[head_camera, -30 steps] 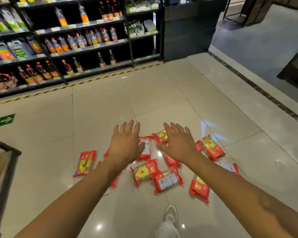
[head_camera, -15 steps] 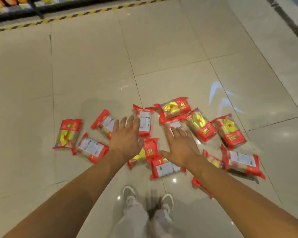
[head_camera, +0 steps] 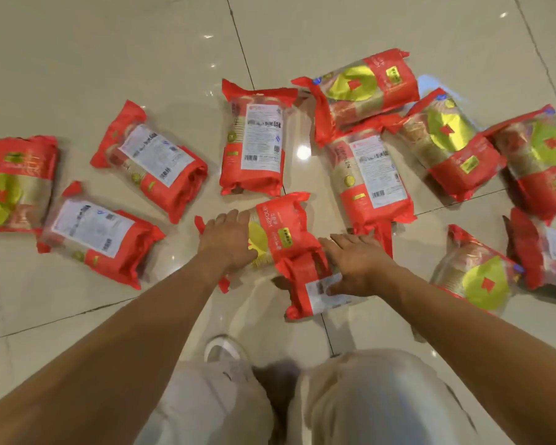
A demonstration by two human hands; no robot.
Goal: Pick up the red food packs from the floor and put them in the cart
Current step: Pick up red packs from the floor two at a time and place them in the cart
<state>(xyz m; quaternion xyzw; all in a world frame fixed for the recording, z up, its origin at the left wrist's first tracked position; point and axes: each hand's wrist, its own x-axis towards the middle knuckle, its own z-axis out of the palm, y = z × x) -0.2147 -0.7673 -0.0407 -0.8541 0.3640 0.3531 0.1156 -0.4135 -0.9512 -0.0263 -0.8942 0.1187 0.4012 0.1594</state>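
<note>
Several red food packs lie scattered on the glossy tile floor (head_camera: 142,43). My left hand (head_camera: 227,240) lies on the left end of a pack with a yellow label (head_camera: 280,232), its fingers curled over it. My right hand (head_camera: 355,264) grips a neighbouring pack with a white label (head_camera: 312,284), with fingers on top and thumb on the label. Other packs lie at the far left (head_camera: 16,184), left (head_camera: 151,162), middle (head_camera: 254,139), back (head_camera: 363,88) and right (head_camera: 475,274). The cart is out of view.
My knees in light trousers (head_camera: 382,399) and a white shoe (head_camera: 225,348) fill the lower part of the view, close to the nearest packs. More packs crowd the right edge (head_camera: 540,159). Bare tiles stretch beyond the packs at the top.
The view has dropped close to the floor as I crouched. Both hands came down from hovering over the packs and now rest on the two nearest ones.
</note>
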